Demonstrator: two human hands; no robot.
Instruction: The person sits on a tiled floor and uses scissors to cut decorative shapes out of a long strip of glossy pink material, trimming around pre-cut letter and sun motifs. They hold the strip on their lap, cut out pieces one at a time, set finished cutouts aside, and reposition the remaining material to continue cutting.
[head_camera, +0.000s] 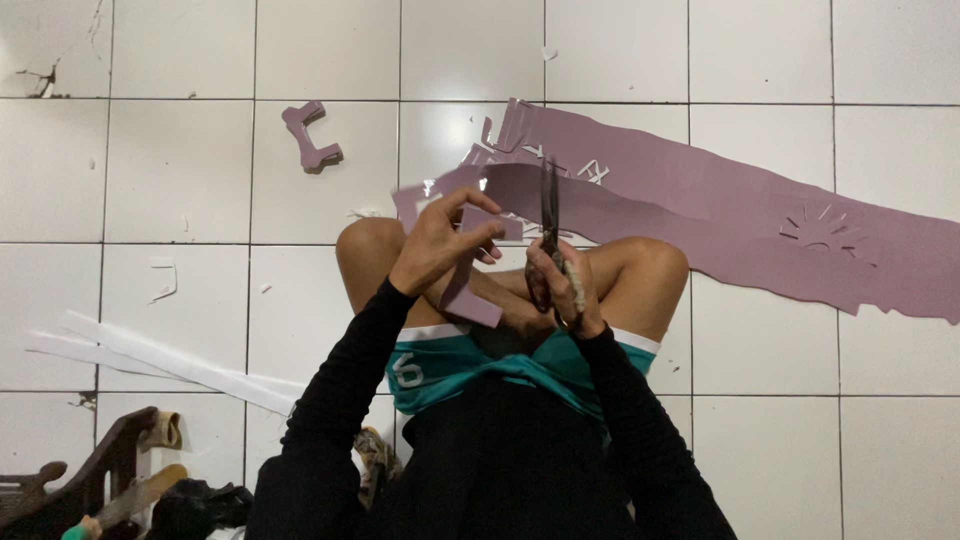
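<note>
No pkgs or signs on the floor; the only marking is a white numeral on my teal shorts (440, 362), left side of the hem, which has a white band.

My left hand (440, 240) is clenched on a mauve foam piece (470, 290), thumb on top & fingers curled round its upper end. It's a narrow strip w/ straight cut edges, matte, hanging down over my crossed legs to a squared-off lower end. Its upper part runs toward the long foam sheet (720, 205); can't tell for sure if the two are joined there, the hand covers that spot.

My right hand (562, 288) is gripping the scissors (549, 215), fingers through the handles, dark blades pointing up & nearly together at the near edge of the sheet.

The sheet is the same mauve, wavy-edged, lying on the white tile floor (180, 170) from above my knees out to the right edge of the floor in view. It has cut-out holes near its left end & a sunburst-like cut toward the right.

A small bracket-shaped mauve offcut (311, 135) lies well apart on the tiles, upper left. White paper strips (160, 362) lie along the left edge of the floor.
</note>
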